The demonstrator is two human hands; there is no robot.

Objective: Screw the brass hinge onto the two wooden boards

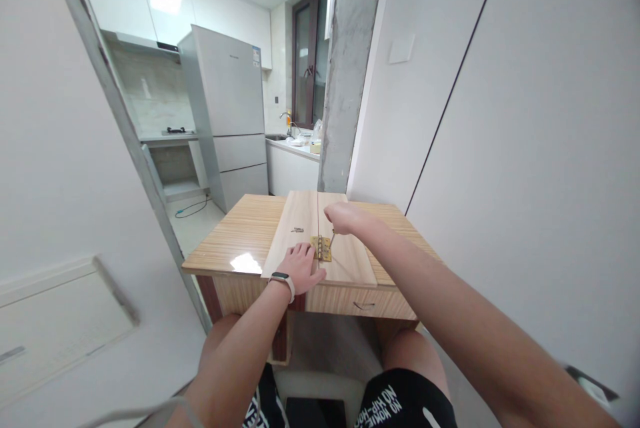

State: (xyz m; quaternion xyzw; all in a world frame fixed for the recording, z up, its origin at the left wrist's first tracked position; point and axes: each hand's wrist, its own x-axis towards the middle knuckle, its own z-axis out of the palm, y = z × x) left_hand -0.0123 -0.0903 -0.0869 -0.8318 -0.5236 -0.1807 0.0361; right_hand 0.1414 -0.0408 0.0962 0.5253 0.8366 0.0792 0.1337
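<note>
Two pale wooden boards (295, 208) lie side by side on the desk, and a brass hinge (321, 249) spans the seam between them. My left hand (299, 268), with a banded wristwatch on its wrist, lies flat on the left board, fingers stretched out beside the hinge; it is open. Above the right board, my right hand (344, 217) is closed in a fist around a screwdriver (332, 239). Its thin metal shaft slants down to the hinge's right leaf, while the handle is hidden in the fist. A small heap of dark screws (297, 230) rests on the left board.
The desk (225, 235) has a glossy wood-grain top and a front drawer with a metal handle (364, 306). My knees are beneath it. A white wall (500, 115) rises on the right. Beyond the doorway stand a grey refrigerator (233, 95) and a sink counter (293, 165).
</note>
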